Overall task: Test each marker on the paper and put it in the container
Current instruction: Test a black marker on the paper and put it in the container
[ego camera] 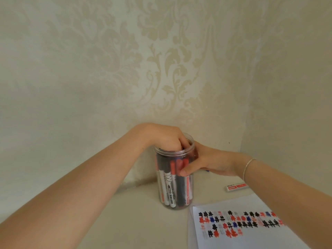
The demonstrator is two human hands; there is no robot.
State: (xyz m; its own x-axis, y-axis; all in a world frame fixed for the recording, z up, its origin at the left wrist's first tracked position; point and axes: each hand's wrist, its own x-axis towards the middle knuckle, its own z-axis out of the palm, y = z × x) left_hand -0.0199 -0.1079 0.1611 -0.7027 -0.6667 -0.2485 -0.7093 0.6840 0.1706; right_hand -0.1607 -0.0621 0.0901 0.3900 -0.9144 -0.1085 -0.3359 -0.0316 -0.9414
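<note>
The clear plastic jar point(174, 178) stands upright on the pale table point(125, 221), close to the papered wall point(161, 60) and just beyond the far left corner of the paper point(233, 230). It is packed with markers point(172, 184) standing on end, black and red caps up, white barrels down; the person is likely near the end of the job.

The left hand point(165, 139) reaches down into the jar's mouth, its fingers curled below the rim among the caps. Whether they pinch a marker or only push one down cannot be told. The right hand point(206, 164) grips the jar from the side, thumb pressed on the near wall, the other fingers wrapped round the back.

The main risk is the tight fit. With the jar this full, forcing another marker in could jam it against its neighbours, or knock a cap loose. The hand itself fills much of the opening, so pulling it out fast could lift the light jar or tip it, spilling markers; the right hand's hold guards against that.

The paper bears rows of black, red and blue test marks, blurred here. Beyond it lies a small white and red box point(237, 187), partly behind the right wrist, which wears a thin bracelet point(248, 168).
</note>
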